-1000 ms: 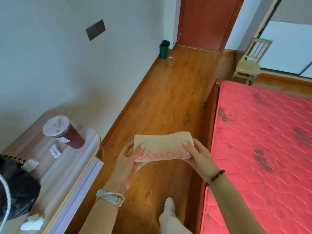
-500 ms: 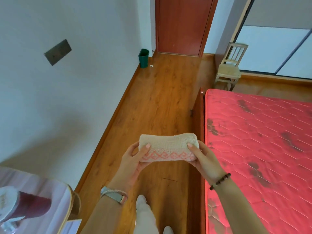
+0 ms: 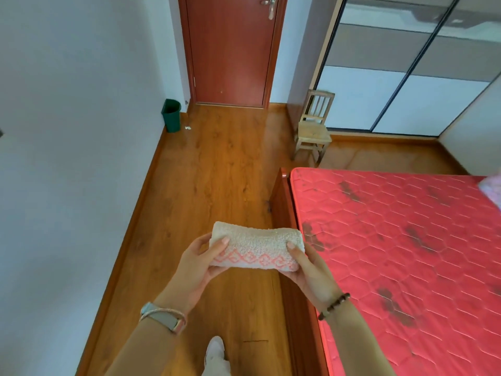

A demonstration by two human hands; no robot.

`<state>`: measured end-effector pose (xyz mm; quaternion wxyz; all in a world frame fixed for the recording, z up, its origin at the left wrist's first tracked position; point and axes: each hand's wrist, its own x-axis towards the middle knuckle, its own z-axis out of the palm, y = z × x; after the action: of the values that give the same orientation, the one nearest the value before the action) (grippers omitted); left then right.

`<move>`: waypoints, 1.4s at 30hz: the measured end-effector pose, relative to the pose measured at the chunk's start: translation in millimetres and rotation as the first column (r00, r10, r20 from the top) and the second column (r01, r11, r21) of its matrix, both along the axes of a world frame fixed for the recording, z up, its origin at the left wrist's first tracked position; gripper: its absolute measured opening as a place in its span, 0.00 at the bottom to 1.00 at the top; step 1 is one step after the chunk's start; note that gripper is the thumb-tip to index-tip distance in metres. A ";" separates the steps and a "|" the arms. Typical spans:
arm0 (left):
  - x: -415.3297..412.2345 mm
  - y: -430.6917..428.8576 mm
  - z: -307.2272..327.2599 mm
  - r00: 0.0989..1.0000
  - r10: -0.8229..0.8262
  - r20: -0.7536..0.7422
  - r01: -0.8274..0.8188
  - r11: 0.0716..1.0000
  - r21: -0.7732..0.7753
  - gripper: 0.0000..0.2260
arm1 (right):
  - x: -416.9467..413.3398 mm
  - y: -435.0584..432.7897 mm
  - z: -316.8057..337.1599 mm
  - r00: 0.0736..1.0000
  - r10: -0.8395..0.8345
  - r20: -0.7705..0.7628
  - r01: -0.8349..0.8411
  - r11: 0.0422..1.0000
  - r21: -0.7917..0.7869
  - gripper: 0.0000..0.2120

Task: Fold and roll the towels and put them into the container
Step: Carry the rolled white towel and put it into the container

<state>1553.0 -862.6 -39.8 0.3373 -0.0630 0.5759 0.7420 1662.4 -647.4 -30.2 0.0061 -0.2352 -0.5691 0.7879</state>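
Two hands are holding a rolled towel level in the air above the floor, just beside the bed; the left hand is gripping its left end, thumb on top; the right hand is gripping the right end likewise; a bin and a chair are standing well beyond.

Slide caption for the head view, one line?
Left hand and right hand grip a rolled cream towel over the wooden floor, beside a red mattress.
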 end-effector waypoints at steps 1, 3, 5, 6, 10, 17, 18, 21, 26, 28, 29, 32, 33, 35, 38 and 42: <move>-17.7 0.3 2.4 1.000 -0.017 -0.007 0.017 1.000 -0.005 0.28 | -13.5 -1.1 1.3 1.000 -0.017 -0.003 0.017 1.000 0.000 0.31; -51.3 2.5 8.4 0.998 -0.048 -0.030 0.048 0.999 -0.014 0.29 | -38.8 -2.0 3.0 0.999 -0.054 -0.004 0.054 0.999 -0.004 0.33; -77.7 6.1 13.0 0.997 -0.062 -0.034 0.062 0.998 -0.005 0.29 | -59.8 -2.1 5.0 0.997 -0.075 -0.001 0.075 0.997 0.010 0.28; -88.6 7.9 14.1 0.997 -0.071 -0.029 0.071 0.998 -0.001 0.29 | -69.7 -1.5 5.1 0.996 -0.085 0.002 0.085 0.996 0.016 0.26; -129.5 17.2 14.8 0.996 -0.090 -0.014 0.090 0.996 -0.008 0.31 | -109.9 8.3 6.0 0.996 -0.093 -0.005 0.093 0.995 0.033 0.27; -210.0 56.3 7.8 0.995 -0.102 0.000 0.102 0.995 -0.010 0.32 | -190.4 49.0 -1.0 0.995 -0.095 -0.014 0.096 0.995 0.022 0.32; -222.5 64.4 8.9 0.994 -0.107 -0.008 0.107 0.994 -0.012 0.32 | -203.3 57.1 -1.9 0.995 -0.093 -0.018 0.094 0.995 0.019 0.30; -263.5 92.7 13.6 0.996 -0.088 -0.021 0.088 0.996 -0.022 0.32 | -247.3 84.9 -1.4 0.994 -0.103 -0.033 0.103 0.995 0.006 0.28; -328.6 139.7 22.5 0.996 -0.072 -0.051 0.071 0.997 -0.022 0.33 | -320.0 132.9 5.4 0.992 -0.110 -0.058 0.110 0.994 -0.009 0.26; -349.4 154.3 26.2 0.996 -0.055 -0.073 0.053 0.998 -0.028 0.30 | -343.3 148.0 8.9 0.993 -0.090 -0.073 0.089 0.996 -0.014 0.23; -362.0 163.2 28.3 0.995 -0.047 -0.085 0.045 0.999 -0.027 0.29 | -356.9 157.3 11.0 0.994 -0.084 -0.074 0.083 0.996 -0.011 0.23; -398.7 186.7 35.2 0.990 -0.071 -0.119 0.069 0.997 -0.023 0.28 | -392.0 183.7 16.2 0.995 -0.067 -0.076 0.068 0.998 0.016 0.28; -409.7 193.1 37.2 0.988 -0.084 -0.126 0.082 0.996 -0.020 0.28 | -402.3 191.4 17.5 0.995 -0.061 -0.077 0.063 0.998 0.025 0.30; -429.9 206.7 39.6 0.984 -0.108 -0.144 0.106 0.994 -0.023 0.27 | -421.8 206.6 19.2 0.995 -0.060 -0.076 0.063 0.997 0.038 0.34; -458.7 229.0 40.7 0.982 -0.115 -0.147 0.114 0.993 -0.013 0.26 | -449.6 228.2 20.0 0.995 -0.064 -0.073 0.068 0.996 0.053 0.35; -501.1 262.7 34.7 0.979 -0.147 -0.138 0.147 0.989 -0.011 0.25 | -487.1 256.1 16.0 0.993 -0.104 -0.057 0.107 0.993 0.048 0.32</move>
<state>1051.9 -599.9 -5.2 0.3502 0.0311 0.6015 0.7174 1175.4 -391.4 -14.2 0.0691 -0.2434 -0.5755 0.7777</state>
